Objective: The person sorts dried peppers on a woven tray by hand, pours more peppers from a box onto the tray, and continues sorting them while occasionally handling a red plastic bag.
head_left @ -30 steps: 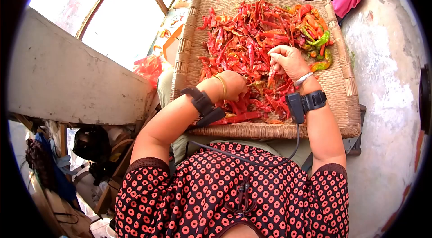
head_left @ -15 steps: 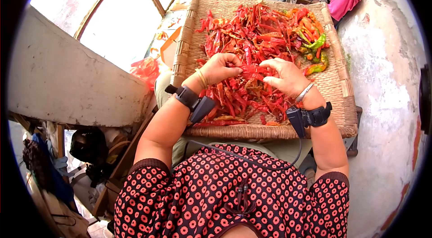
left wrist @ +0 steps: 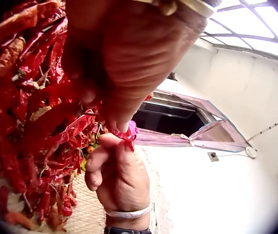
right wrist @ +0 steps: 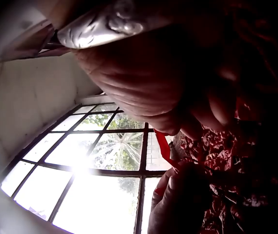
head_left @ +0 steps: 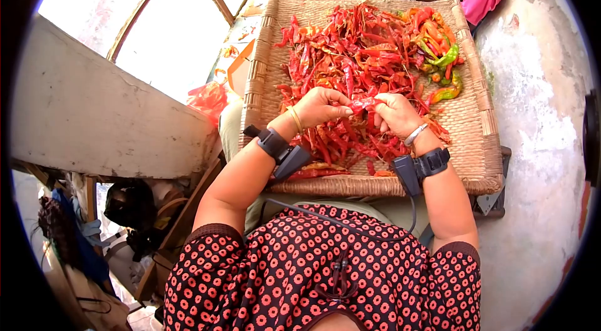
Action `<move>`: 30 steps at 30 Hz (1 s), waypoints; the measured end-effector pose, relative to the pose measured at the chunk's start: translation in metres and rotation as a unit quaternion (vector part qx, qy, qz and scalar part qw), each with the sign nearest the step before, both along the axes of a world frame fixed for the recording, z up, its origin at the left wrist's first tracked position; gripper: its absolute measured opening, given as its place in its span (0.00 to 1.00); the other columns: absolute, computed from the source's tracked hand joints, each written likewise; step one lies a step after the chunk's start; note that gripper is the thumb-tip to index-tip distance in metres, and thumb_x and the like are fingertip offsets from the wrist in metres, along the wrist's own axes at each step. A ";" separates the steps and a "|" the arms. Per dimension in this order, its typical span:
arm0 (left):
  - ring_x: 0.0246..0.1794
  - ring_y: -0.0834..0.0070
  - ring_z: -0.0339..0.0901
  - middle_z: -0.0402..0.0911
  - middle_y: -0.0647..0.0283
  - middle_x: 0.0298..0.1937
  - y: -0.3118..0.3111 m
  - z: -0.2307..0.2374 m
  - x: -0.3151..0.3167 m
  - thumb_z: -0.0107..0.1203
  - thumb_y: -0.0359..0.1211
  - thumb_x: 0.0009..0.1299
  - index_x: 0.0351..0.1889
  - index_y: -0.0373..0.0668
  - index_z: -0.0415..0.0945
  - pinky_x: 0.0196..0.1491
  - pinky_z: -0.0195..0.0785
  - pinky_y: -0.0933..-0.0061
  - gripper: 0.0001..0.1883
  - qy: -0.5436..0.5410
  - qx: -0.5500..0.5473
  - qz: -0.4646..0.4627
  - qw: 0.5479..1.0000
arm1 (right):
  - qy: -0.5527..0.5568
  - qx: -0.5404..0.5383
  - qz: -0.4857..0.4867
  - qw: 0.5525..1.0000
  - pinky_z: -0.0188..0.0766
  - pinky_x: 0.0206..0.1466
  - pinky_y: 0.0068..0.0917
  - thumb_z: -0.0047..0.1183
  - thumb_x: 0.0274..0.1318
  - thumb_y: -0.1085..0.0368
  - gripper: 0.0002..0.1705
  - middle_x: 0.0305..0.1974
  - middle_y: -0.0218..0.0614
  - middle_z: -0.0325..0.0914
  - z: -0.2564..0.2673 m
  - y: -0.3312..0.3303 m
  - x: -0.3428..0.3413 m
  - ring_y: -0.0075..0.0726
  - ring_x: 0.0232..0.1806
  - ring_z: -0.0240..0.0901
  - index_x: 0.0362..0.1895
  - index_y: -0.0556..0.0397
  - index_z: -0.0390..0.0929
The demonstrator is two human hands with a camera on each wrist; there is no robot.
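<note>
A dried red chili pepper [head_left: 363, 104] spans the space between both hands, above a heap of chilies. My left hand [head_left: 322, 106] pinches one end between thumb and fingertips. Its other end is pinched by my right hand [head_left: 399, 116], with the remaining fingers curled inward. Seen from the left wrist, the right hand [left wrist: 124, 178] holds a bit of shiny red skin at its thumb tip. The right wrist view is dark but shows the red strip [right wrist: 165, 147] stretched between the two hands. Beneath lies the heap of red chilies [head_left: 341, 49], wrinkled and mostly dry.
The chilies lie on a woven cot-like frame [head_left: 482, 143] across the person's lap. Green and orange peppers [head_left: 446, 56] sit at its right side. A rough wall [head_left: 532, 112] stands close on the right; a red plastic bag [head_left: 208, 98] lies at the left.
The left hand came up out of the heap to meet the right hand over it. Both then took hold of a red chili and shifted slightly toward the body.
</note>
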State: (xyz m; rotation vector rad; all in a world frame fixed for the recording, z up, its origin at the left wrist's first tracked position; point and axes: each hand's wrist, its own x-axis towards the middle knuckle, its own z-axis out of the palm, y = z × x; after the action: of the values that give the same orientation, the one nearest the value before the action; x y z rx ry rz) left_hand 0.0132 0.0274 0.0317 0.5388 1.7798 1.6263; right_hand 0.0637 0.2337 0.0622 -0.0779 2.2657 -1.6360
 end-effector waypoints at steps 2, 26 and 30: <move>0.18 0.91 0.65 0.72 0.75 0.19 0.001 0.000 -0.001 0.55 0.32 0.60 0.36 0.39 0.74 0.20 0.58 0.90 0.09 0.004 -0.018 0.023 1.000 | -0.012 0.007 -0.018 1.000 0.62 0.18 0.18 0.40 0.53 0.66 0.09 0.15 0.30 0.70 -0.001 0.001 0.001 0.22 0.13 0.65 0.28 0.56 0.71; 0.10 0.85 0.65 0.72 0.68 0.17 -0.129 -0.004 -0.078 0.56 0.35 0.57 0.27 0.42 0.69 0.11 0.58 0.85 0.08 0.012 0.134 0.726 0.674 | 0.110 0.126 -0.037 0.985 0.65 0.26 0.26 0.51 0.45 0.61 0.10 0.19 0.36 0.73 -0.006 -0.001 -0.001 0.31 0.20 0.70 0.30 0.55 0.75; 0.15 0.81 0.70 0.72 0.67 0.23 -0.147 -0.027 -0.093 0.54 0.35 0.58 0.32 0.46 0.66 0.15 0.62 0.83 0.10 -0.058 0.235 0.738 0.630 | 0.131 0.141 -0.041 0.980 0.66 0.28 0.28 0.51 0.44 0.61 0.11 0.20 0.38 0.73 -0.008 0.000 0.000 0.34 0.22 0.71 0.30 0.54 0.75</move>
State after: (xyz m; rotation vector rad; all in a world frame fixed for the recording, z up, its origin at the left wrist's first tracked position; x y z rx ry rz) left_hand -0.0800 -0.1192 0.0052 -1.2547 1.5771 3.0641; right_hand 0.0640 0.2334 0.0543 -0.1396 2.7128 -1.3950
